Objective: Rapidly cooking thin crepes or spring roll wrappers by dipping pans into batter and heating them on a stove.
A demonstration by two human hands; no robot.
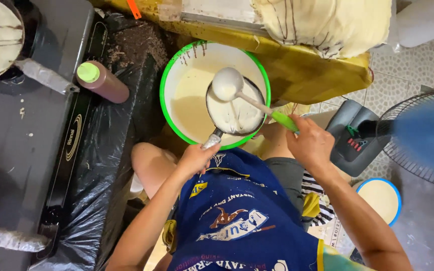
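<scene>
The right hand (310,143) is closed around the green handle of a ladle (228,84), whose rounded white bowl is coated in pale batter and is held above a small dark pan (237,111). The left hand (195,158) is clenched on the foil-wrapped handle of that pan, at 6 o'clock of the pan body. The pan, partly filled with cream-coloured batter, is held over a large white basin (177,80) with a bright green rim; the basin holds a pool of the same smooth, glossy batter.

Risk assessment: a thin strand of batter is seen between ladle and pan; if the pan is tilted or moved off the basin, drips are likely on the blue apron (237,216) or the knee below. The foil wrap looks slick, so slippage of the pan grip is judged possible.

At 9 o'clock of the basin, a cylindrical brown bottle (104,81) with a lime cap lies on crinkled black plastic sheeting (101,165). Further at 9 o'clock, a flat grey stove top (26,130) is seen. At 3 o'clock, a blue-bladed wire-guarded fan (423,135) is spinning; at 4 o'clock, a round blue-rimmed dish (381,198) rests on tiled floor.
</scene>
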